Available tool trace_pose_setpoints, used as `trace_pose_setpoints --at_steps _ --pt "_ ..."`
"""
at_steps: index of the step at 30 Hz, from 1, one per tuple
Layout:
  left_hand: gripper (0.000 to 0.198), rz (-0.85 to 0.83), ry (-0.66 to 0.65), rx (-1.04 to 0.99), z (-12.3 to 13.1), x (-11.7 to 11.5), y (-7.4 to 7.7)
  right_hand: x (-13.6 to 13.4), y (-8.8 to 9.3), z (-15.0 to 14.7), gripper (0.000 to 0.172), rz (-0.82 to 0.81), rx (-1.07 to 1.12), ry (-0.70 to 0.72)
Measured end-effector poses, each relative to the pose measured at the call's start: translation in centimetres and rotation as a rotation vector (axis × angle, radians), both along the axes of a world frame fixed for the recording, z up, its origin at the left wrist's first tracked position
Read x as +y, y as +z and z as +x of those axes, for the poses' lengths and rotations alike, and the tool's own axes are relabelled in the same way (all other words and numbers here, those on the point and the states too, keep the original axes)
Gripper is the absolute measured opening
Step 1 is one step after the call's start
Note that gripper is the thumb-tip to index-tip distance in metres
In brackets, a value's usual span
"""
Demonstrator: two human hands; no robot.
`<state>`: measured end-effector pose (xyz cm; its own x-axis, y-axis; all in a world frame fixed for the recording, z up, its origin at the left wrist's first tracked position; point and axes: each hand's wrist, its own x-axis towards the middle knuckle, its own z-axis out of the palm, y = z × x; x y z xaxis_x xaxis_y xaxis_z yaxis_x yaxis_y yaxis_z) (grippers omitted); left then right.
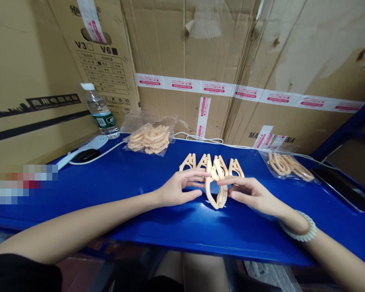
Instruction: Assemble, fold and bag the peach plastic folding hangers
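A peach plastic clip (216, 187) stands on end on the blue table (115, 190) between my two hands. My left hand (179, 189) touches its upper left side with the fingertips, thumb below, fingers curved and apart. My right hand (248, 192) meets it from the right, forefinger on top and thumb lower down. Both hands pinch the clip lightly. Behind it, several more peach clips (200, 161) stand in a row near the middle of the table.
A clear bag of peach clips (150, 138) lies at the back left, another bag (288, 165) at the back right. A water bottle (99, 109), a white cable (91, 159) and a dark tablet (343, 187) sit on the table. Cardboard boxes (200, 61) wall the back.
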<state>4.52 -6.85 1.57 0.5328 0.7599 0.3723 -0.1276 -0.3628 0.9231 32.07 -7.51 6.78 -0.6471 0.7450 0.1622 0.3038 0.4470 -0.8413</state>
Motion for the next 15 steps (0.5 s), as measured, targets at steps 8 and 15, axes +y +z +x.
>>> trace_pose_setpoints --at_steps 8,15 --pt "0.051 0.208 0.047 0.050 -0.7 0.0 0.4 2.5 2.1 4.7 0.045 -0.070 0.046 -0.253" --pt "0.047 0.324 0.097 0.129 -0.8 -0.1 0.6 5.2 2.4 11.4 0.052 0.055 -0.465 -0.395"
